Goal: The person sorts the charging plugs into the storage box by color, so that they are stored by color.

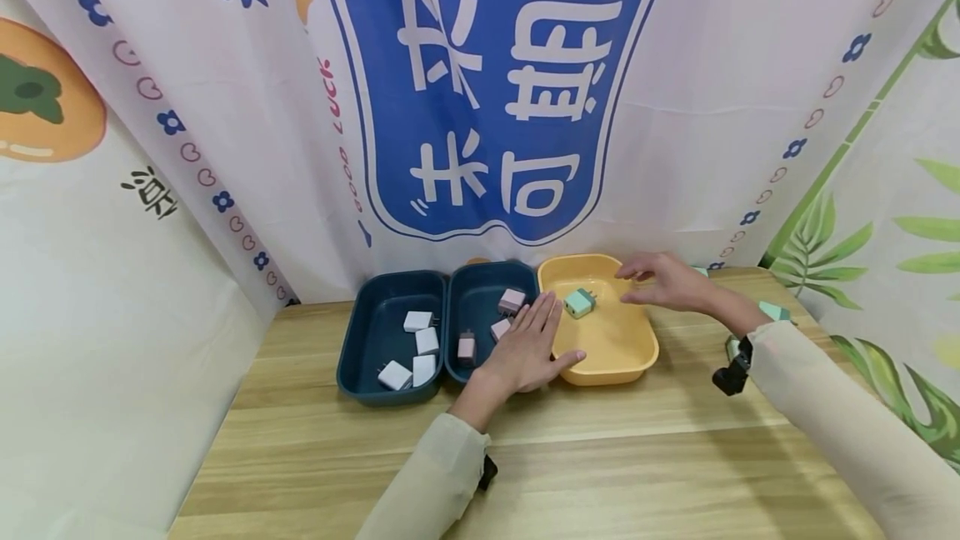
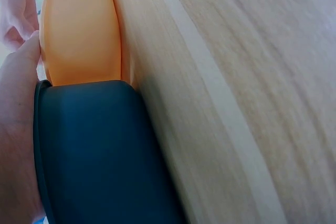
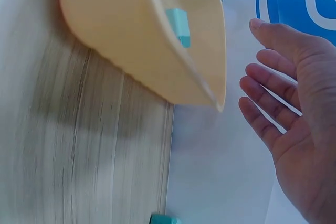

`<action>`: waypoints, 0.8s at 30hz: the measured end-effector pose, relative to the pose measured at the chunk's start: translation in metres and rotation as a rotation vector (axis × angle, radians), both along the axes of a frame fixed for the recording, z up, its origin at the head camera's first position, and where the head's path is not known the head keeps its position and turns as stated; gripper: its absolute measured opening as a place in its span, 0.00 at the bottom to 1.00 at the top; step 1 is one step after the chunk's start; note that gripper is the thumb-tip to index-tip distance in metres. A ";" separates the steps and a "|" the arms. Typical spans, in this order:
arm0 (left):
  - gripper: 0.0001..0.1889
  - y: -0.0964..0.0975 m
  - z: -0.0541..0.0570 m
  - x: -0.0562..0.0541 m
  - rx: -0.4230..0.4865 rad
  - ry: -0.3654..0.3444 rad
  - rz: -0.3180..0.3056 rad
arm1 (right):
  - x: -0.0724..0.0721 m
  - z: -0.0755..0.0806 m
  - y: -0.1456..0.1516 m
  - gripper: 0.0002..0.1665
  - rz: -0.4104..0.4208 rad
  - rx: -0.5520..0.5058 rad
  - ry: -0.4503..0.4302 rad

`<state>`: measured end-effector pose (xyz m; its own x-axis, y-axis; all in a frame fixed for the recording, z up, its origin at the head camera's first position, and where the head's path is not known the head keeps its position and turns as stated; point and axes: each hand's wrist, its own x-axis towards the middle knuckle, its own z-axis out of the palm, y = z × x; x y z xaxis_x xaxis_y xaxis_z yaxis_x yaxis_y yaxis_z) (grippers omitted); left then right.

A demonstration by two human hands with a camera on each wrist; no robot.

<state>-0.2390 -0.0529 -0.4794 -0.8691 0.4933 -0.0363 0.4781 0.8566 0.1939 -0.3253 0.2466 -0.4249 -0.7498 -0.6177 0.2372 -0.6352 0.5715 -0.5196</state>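
Observation:
My left hand, fingers straight, lies over where the middle dark blue bin meets the yellow bin. Its thumb reaches over the yellow bin's front part. Beneath and beside its fingers are pink-purple plug chargers, partly hidden. A mint green plug charger rests inside the yellow bin. Over that bin's right rim hovers my right hand, fingers loosely bent and nothing between them; the right wrist view shows the empty palm beside the bin.
Several white plug chargers lie in the left dark blue bin. Right of the yellow bin, green chargers are on the wooden table, partly behind my right forearm. A printed curtain hangs right behind the bins.

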 end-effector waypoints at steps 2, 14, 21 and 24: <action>0.51 0.001 0.000 0.000 0.000 0.000 -0.001 | 0.002 0.000 0.006 0.19 -0.013 0.008 0.014; 0.51 0.001 0.000 -0.001 0.002 0.009 -0.009 | 0.016 0.007 0.034 0.21 -0.069 0.042 0.056; 0.51 0.000 -0.001 0.000 0.001 0.018 -0.014 | 0.025 0.007 0.050 0.20 -0.079 0.062 0.045; 0.51 -0.001 -0.001 -0.001 0.003 0.019 -0.012 | 0.027 0.005 0.057 0.21 -0.083 0.069 0.061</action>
